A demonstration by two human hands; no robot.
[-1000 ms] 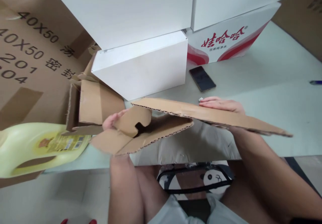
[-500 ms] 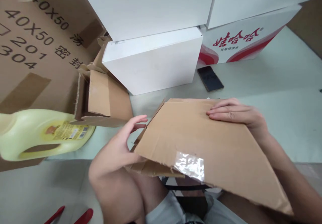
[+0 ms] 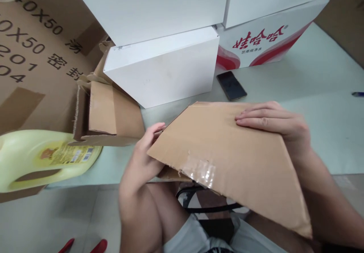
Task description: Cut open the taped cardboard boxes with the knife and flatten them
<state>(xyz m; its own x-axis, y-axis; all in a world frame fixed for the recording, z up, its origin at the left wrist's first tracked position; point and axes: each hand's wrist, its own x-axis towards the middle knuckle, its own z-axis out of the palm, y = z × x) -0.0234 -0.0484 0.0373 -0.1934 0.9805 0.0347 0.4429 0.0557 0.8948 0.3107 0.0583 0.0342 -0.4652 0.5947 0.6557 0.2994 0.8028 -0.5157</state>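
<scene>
While the right hand (image 3: pixel 280 124) holds the cardboard carton (image 3: pixel 224 143) flat-fingered, on the near side of the smartphone (image 3: pixel 231 85), the left hand (image 3: pixel 144 156) curves half-open at the carton's edge, clasp unclear.

Holding a matt brown cardboard panel (image 3: pixel 233 147), smooth-faced but rough along its near edge, with glossy, crinkled clear tape (image 3: pixel 200 169) right of the left hand's (image 3: pixel 146 156) grip. Showing a smooth white carton (image 3: pixel 167 75) and glossy-screened phone (image 3: pixel 231 85) beyond the grip, rough-edged cardboard box (image 3: pixel 129 118) and smooth plastic jug (image 3: pixel 31 147) left of it.
</scene>
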